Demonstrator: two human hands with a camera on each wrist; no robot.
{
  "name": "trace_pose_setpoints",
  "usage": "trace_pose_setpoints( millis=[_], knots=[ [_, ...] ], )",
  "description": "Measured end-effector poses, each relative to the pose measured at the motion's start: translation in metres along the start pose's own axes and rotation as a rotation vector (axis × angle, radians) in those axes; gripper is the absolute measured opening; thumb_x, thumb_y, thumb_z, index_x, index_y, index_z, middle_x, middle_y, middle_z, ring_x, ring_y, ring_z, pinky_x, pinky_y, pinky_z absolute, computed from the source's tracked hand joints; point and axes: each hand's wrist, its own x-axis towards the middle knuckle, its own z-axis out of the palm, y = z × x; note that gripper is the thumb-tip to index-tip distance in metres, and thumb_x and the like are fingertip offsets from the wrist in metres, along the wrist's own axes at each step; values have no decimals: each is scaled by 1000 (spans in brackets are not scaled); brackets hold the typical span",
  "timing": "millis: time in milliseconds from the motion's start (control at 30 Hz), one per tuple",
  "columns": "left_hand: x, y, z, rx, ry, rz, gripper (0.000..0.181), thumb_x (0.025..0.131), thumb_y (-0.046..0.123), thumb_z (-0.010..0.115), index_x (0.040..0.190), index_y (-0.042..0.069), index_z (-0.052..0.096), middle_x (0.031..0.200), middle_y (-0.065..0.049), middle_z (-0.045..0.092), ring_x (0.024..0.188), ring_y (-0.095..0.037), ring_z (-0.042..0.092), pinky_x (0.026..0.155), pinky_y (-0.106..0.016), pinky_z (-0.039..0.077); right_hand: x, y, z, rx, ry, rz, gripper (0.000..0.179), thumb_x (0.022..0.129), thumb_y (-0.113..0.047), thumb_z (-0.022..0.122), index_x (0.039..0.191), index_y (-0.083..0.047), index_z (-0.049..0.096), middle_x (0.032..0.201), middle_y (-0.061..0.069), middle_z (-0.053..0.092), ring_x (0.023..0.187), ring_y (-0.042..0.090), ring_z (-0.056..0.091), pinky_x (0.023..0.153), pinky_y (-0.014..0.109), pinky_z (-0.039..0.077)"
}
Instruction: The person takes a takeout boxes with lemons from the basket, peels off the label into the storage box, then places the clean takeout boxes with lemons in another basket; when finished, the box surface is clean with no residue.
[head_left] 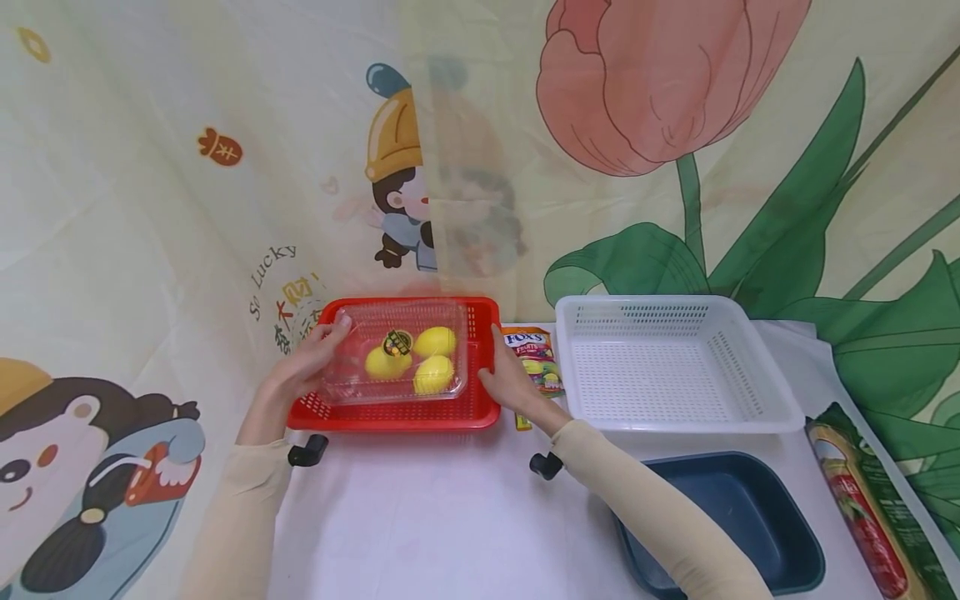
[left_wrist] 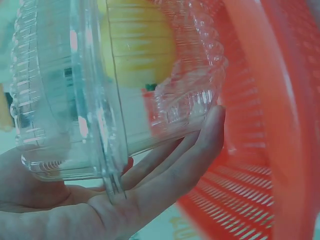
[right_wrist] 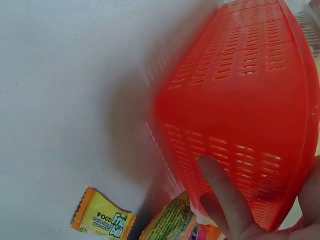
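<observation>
The left hand (head_left: 311,358) gripped the clear box (head_left: 351,333) (lemons (head_left: 434,375) inside) while the right hand (head_left: 513,379) pinched the red basket (head_left: 420,418) by its rim; keeping both level seemed best.

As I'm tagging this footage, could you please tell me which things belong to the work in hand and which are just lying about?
Seemingly in use: held clear box; yellow fruits inside it; held red basket.

Seemingly lying about: white basket; dark blue tray; FOX'S bag; small yellow packet; long packet.
</observation>
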Motion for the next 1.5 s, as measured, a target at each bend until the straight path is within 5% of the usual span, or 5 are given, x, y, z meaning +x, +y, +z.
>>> trace_pose_setpoints(
  millis=[367, 733, 967, 1167, 1500],
  knots=[
    [-34, 16, -7, 35, -60, 75, 90, 100, 65, 42, 162, 12, 4, 155, -23, 29, 138, -39, 38, 97, -43, 56, 1, 3, -5, 28, 2, -2, 87, 99, -12, 62, 164, -15, 4, 162, 14, 33, 139, 35, 48, 95, 51, 58],
    [-77, -6, -5, 60, -47, 146, 80, 105, 58, 38, 161, 10, 5, 153, -26, 29, 133, -43, 42, 92, -51, 59, 2, 7, -6, 30, -1, -10, 85, 100, -14, 60, 164, -15, 4, 163, 16, 33, 139, 38, 48, 95, 49, 58],
    [-109, -22, 7, 46, -79, 100, 74, 106, 54, 39, 159, 14, 7, 152, -27, 29, 132, -50, 43, 87, -55, 60, 2, 4, -7, 27, 8, -26, 84, 100, -12, 60, 164, -14, 4, 162, 15, 34, 135, 36, 51, 90, 47, 60],
    [-131, -39, 22, 25, -75, 49, 74, 105, 55, 41, 160, 20, 4, 155, -27, 33, 122, -41, 59, 88, -51, 60, 1, 3, -5, 22, 11, -26, 88, 98, -10, 62, 164, -14, 4, 163, 13, 33, 138, 34, 49, 89, 46, 61],
    [-150, -73, 51, 5, -11, -89, 74, 104, 58, 41, 158, 21, 5, 152, -28, 46, 113, -30, 68, 87, -49, 61, 2, 4, -3, 35, -6, -15, 85, 100, -11, 60, 164, -16, 4, 164, 13, 30, 139, 36, 47, 91, 46, 60]
  ],
)
